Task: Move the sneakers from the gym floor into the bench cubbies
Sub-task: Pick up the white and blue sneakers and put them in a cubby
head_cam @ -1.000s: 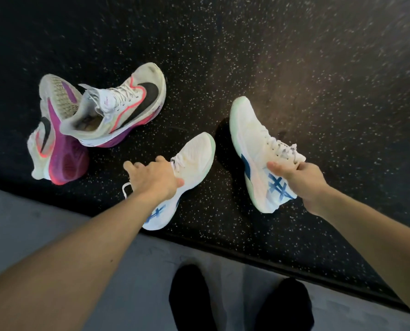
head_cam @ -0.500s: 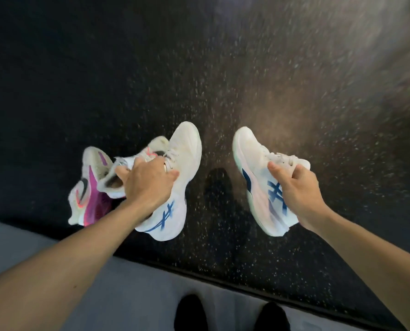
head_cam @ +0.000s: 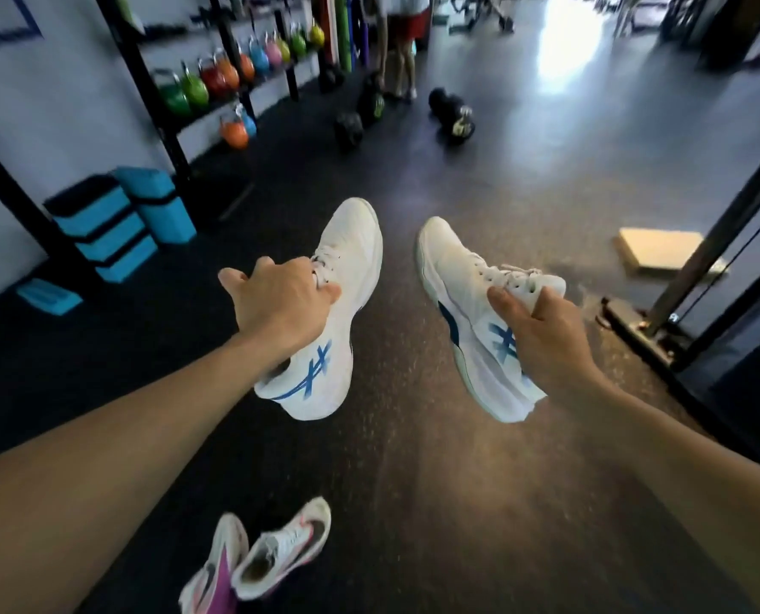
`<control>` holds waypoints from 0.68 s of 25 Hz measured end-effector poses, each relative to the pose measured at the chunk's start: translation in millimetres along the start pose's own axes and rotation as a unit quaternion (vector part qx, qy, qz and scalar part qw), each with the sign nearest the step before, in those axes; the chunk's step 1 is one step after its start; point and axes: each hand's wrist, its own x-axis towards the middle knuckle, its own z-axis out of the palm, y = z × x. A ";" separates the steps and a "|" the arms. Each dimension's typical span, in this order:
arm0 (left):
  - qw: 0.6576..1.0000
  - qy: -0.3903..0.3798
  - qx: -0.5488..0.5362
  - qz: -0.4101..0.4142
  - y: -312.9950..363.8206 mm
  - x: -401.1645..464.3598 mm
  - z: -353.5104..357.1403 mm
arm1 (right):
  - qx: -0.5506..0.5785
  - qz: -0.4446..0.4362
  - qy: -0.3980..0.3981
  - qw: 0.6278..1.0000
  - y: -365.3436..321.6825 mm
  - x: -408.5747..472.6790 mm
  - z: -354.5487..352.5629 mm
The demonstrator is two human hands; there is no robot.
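Observation:
Two white sneakers with blue side stripes hang in the air above the dark rubber floor. My left hand (head_cam: 283, 305) grips the left white sneaker (head_cam: 338, 303) at its collar and laces, toe pointing away. My right hand (head_cam: 542, 334) grips the right white sneaker (head_cam: 462, 294) at its tongue, its sole turned left. A second pair, a white and pink sneaker (head_cam: 285, 551) with a black swoosh and its purple-soled mate (head_cam: 212, 578) lying on its side, rests on the floor at the bottom. No bench cubbies are in sight.
A black rack (head_cam: 148, 82) with coloured kettlebells (head_cam: 218, 77) lines the left wall, with blue foam blocks (head_cam: 117, 228) stacked by it. Dark balls (head_cam: 451, 115) lie ahead near a person's legs (head_cam: 396, 55). A wooden box (head_cam: 662, 254) and a machine frame (head_cam: 706, 250) stand at right.
Both hands have lifted the white sneakers off the floor. My view has swung up from the floor to the gym room, and the pink pair now lies below the hands.

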 end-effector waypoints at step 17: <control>0.967 0.181 -0.122 0.134 103.1 80.5 -495.9 | -0.098 -0.196 0.215 0.952 -452.0 -25.5 -241.6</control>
